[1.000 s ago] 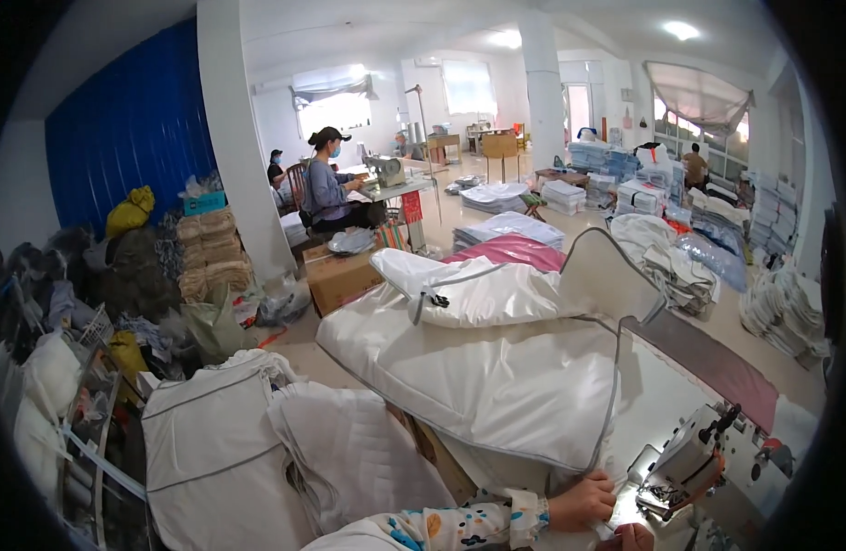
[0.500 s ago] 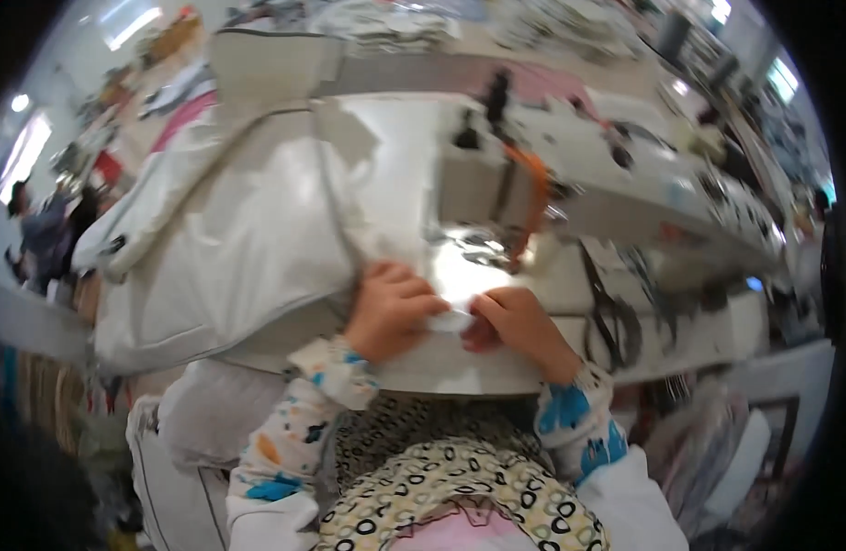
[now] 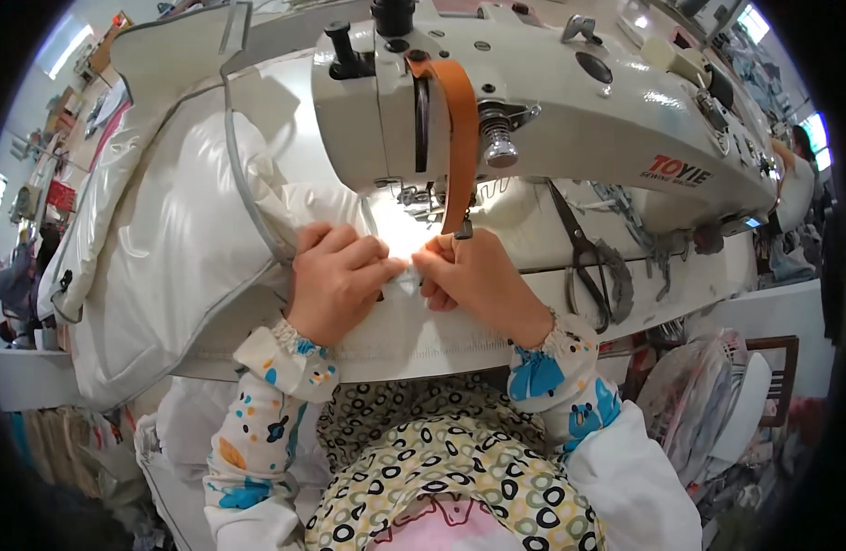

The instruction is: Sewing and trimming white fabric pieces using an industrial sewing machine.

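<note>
My left hand (image 3: 336, 280) is closed, its thumb and fingers pinching a small piece of white fabric (image 3: 405, 274) just in front of the sewing machine's (image 3: 561, 110) needle area. My right hand (image 3: 478, 280) pinches the same piece from the other side, fingertips close to the left ones. Bright lamp light washes out the fabric between them, so its edge is hard to make out. A large glossy white garment (image 3: 157, 266) with grey piping lies to the left, reaching up to my left hand. An orange strap (image 3: 458, 119) hangs on the machine head.
Black scissors (image 3: 584, 257) lie on the machine table (image 3: 680, 285) to the right, with grey scraps (image 3: 616, 280) beside them. A ruler scale (image 3: 432, 349) runs along the near edge. Bagged material (image 3: 699, 404) hangs at lower right. Another person (image 3: 795, 184) is at far right.
The view has shifted and steadied, so the machine now looks larger and nearer. Both hands sit higher and further left in the picture, still pinching the white fabric.
</note>
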Demonstrator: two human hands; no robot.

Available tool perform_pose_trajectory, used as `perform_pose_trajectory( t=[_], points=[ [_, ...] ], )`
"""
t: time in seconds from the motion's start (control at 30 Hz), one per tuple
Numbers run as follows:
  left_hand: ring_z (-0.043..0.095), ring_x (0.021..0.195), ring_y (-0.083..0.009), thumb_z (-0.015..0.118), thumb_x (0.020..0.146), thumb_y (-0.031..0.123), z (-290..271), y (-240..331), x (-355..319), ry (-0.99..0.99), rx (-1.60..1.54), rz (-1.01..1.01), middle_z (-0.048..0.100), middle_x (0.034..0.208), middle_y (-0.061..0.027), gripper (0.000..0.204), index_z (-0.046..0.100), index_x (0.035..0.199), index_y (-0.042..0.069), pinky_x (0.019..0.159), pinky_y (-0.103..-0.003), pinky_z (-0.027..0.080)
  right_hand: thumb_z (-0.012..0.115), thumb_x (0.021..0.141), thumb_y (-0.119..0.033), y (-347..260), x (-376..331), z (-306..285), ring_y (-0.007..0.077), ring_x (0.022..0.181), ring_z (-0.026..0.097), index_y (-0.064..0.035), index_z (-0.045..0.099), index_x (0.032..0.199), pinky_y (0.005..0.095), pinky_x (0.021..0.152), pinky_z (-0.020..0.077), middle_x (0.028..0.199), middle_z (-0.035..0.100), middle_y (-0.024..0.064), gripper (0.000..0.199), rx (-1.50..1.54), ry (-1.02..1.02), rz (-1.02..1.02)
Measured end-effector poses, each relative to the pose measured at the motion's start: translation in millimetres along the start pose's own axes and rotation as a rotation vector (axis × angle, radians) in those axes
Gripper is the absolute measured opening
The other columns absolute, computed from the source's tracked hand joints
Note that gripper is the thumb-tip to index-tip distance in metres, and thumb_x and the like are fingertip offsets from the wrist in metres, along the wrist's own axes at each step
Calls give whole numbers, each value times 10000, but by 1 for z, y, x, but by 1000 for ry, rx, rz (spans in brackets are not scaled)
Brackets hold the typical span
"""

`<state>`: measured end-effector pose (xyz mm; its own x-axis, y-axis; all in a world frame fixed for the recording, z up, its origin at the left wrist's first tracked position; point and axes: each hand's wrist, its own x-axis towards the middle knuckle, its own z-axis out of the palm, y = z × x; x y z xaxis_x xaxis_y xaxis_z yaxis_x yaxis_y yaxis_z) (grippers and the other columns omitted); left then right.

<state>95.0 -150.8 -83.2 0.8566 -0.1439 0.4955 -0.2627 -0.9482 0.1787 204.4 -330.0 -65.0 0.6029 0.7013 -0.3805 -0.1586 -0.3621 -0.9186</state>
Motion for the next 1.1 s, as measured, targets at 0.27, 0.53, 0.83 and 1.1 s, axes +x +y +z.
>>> perform_pose_trajectory(
  t=[0.27,0.53,0.83,1.1],
  points=[
    [611,901,-156,700,681,105,6,-28,14,16,49,63,643,898,65,211,709,865,208,865,-369,407,524,1032,-237,-2,11,-9,108,574,630,24,642,971,243,547,539,717,659,46,293,98,-67,61],
    [619,965,-125,693,707,131,18,-37,13,-32,117,60,655,947,96,180,728,852,233,950,-377,383,468,1065,-228,7,8,-6,93,628,625,-4,605,1187,240,567,534,776,638,25,290,131,-33,38],
    [597,894,-85,646,749,191,13,-25,14,-93,154,82,583,854,97,145,707,868,248,910,-337,387,507,1036,-123,30,7,2,102,620,616,-9,604,1234,261,550,505,729,628,29,248,-247,141,-250],
    [597,880,-85,643,752,197,13,-19,18,-78,243,37,580,858,86,92,694,822,225,882,-310,395,614,952,-56,38,10,12,313,593,606,-39,609,1025,399,539,449,721,627,147,75,-760,368,-666]
  ],
)
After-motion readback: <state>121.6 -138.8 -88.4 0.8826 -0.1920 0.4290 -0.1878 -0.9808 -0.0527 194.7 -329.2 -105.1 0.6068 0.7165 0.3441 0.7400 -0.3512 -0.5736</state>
